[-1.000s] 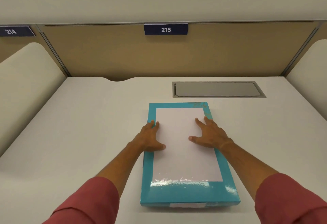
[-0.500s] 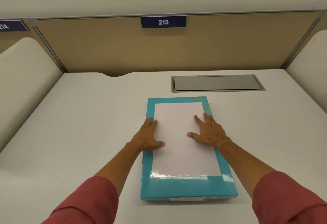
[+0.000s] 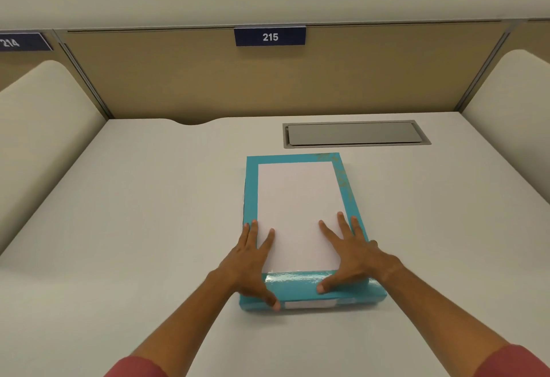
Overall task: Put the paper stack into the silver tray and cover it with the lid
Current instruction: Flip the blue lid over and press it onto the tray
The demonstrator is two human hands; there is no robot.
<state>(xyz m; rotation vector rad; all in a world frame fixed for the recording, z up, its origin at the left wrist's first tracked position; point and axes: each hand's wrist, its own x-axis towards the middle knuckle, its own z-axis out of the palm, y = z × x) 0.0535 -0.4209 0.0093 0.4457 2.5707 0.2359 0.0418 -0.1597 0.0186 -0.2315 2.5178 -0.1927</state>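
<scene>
A teal box lid [image 3: 297, 204] with a large white panel lies flat on the white desk [image 3: 148, 227], long side pointing away from me. My left hand [image 3: 250, 263] rests palm down on its near left corner, fingers spread, thumb hooked over the near edge. My right hand [image 3: 354, 257] lies flat on the near right part, fingers spread, thumb on the glossy teal border. No silver tray or paper stack shows; whatever is under the lid is hidden.
A grey recessed hatch [image 3: 354, 134] is set into the desk just beyond the lid. Cream side dividers stand at the left [image 3: 38, 126] and right [image 3: 512, 94]. A tan back panel carries a blue plate reading 215 [image 3: 270, 36].
Both hands have slid back along the lid from its middle to its near end. The left thumb now reaches over the near edge. The lid stays in place.
</scene>
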